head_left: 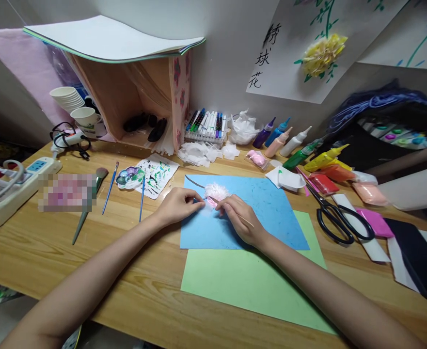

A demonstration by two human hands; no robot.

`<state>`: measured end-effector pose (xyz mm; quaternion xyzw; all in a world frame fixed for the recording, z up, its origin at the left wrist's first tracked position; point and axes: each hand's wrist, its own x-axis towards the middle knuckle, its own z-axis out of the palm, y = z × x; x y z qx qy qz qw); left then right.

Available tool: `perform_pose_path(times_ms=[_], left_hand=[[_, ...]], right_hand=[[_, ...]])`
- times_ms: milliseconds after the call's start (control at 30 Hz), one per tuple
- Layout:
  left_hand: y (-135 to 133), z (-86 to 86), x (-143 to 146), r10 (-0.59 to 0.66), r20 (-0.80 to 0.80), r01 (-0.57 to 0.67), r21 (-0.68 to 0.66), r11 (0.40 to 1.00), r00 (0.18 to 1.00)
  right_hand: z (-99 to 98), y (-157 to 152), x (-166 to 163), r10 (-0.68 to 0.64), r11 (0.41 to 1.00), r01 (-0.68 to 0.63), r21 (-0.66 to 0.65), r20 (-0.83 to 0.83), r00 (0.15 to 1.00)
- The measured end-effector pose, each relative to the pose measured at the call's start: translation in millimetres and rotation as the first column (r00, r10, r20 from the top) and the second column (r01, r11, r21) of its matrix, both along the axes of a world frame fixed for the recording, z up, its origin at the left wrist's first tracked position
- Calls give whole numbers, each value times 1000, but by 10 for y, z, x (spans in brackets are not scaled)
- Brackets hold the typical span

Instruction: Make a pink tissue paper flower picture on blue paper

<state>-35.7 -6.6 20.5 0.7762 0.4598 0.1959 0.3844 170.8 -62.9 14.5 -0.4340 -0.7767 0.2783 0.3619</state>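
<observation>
A small white and pink tissue-paper flower (216,192) lies on a blue sheet of paper (271,213) in the middle of the wooden desk. My left hand (180,203) pinches the flower's left edge with closed fingers. My right hand (239,219) holds a thin stick (249,224) like a pen, its tip at the flower's pink underside. The blue sheet overlaps a light green sheet (249,286) nearer to me.
Black scissors (339,218) lie right of the blue sheet, among coloured clay packets and paint bottles (296,155). Two brushes (110,186), a paint palette (129,177) and a power strip (17,186) sit to the left. Markers (206,125) and a wooden box (133,104) stand at the wall.
</observation>
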Motion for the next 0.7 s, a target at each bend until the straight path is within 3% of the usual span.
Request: perform_pose_path(times_ms=[300, 433, 533, 700], left_hand=[[-45, -42, 126, 130, -13, -127, 161, 979, 991], [-44, -53, 152, 175, -17, -167, 222, 961, 984], [-40, -60, 163, 181, -19, -172, 243, 955, 983], [-33, -66, 182, 189, -25, -176, 269, 947, 982]], right_hand=[[-2, -3, -6, -12, 1000, 12, -21, -21, 1000], [-4, -27, 10, -17, 998, 19, 64, -39, 999], [-13, -40, 1, 51, 987, -48, 152, -13, 999], [-39, -22, -48, 55, 983, -73, 171, 108, 993]])
